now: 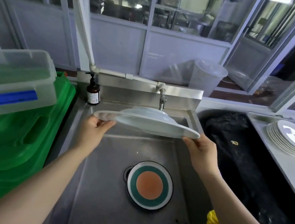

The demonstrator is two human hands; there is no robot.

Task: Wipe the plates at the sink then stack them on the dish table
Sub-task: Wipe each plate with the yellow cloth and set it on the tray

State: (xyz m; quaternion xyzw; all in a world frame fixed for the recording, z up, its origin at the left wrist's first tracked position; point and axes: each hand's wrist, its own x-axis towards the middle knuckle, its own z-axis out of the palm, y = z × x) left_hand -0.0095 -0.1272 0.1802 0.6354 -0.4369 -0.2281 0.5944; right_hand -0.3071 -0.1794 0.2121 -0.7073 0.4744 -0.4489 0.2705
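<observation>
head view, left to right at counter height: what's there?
clear storage bin → brown pump bottle → left hand → white plate held by both hands → right hand → black bag → stack of white plates

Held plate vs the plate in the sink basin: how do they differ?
The held plate is plain white; the sink plate has an orange centre, a green ring and a dark rim. The held plate is up over the sink near the tap, underside up, with the left hand and right hand gripping opposite edges; the sink plate lies flat, face up, on the basin floor beside the drain, untouched. Both are round.
</observation>
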